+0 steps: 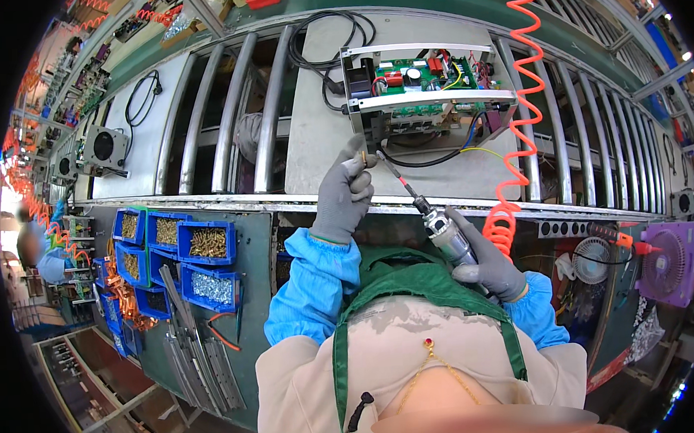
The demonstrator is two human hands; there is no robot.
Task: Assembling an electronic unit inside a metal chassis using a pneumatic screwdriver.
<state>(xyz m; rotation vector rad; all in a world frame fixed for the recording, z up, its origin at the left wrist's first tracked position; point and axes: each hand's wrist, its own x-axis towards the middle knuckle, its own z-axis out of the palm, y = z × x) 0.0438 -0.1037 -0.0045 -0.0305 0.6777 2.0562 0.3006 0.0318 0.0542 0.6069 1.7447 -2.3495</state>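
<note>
My right hand (488, 261) is wrapped round a silver air screwdriver (450, 241). The tool's long bit (395, 172) points up and left, toward the fingertips of my left hand (344, 193). Between that hand's thumb and finger a small brass-coloured screw (365, 158) is pinched, near the bit's tip. Both hands wear grey gloves. Just beyond them stands an open metal-framed unit with a green circuit board (414, 76), red and white parts and loose wires. It rests on a pale board (313, 152); its lower inside is partly in shadow.
A red coiled air hose (524, 116) hangs right of the unit. Metal rollers (234, 113) flank the pale board. Blue bins (209, 242) of screws and long metal strips (202, 354) lie at left. A purple fan (668, 264) stands at right; a black cable (297, 44) lies behind.
</note>
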